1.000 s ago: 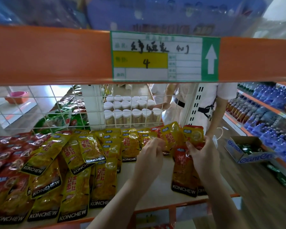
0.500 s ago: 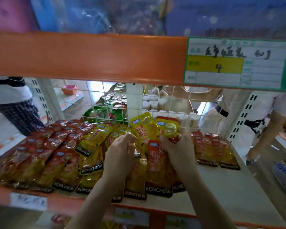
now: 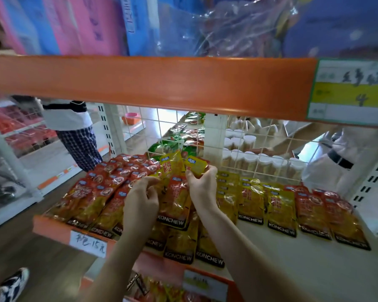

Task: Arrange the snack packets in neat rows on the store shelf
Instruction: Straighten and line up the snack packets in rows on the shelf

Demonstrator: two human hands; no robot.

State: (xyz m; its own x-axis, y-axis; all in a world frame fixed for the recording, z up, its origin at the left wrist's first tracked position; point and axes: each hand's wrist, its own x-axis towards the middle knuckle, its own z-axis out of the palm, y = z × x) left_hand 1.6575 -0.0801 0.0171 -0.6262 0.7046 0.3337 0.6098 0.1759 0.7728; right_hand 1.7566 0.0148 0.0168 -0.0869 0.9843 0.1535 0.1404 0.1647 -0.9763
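Observation:
Red and yellow KONCHEW snack packets lie in overlapping rows on the white store shelf. My right hand grips a fanned bunch of packets, red and yellow, raised above the middle of the shelf. My left hand has curled fingers at the bunch's left edge and pinches it. A row of red packets fills the left side. Yellow packets and more red ones lie to the right.
The orange beam of the upper shelf hangs low over my hands, with a price label at its right. A white wire grid backs the shelf. One person stands at the left, another at the right.
My view has swung left along the shelf. Both hands carried the bunch of packets from the right end toward the middle, over the red and yellow rows.

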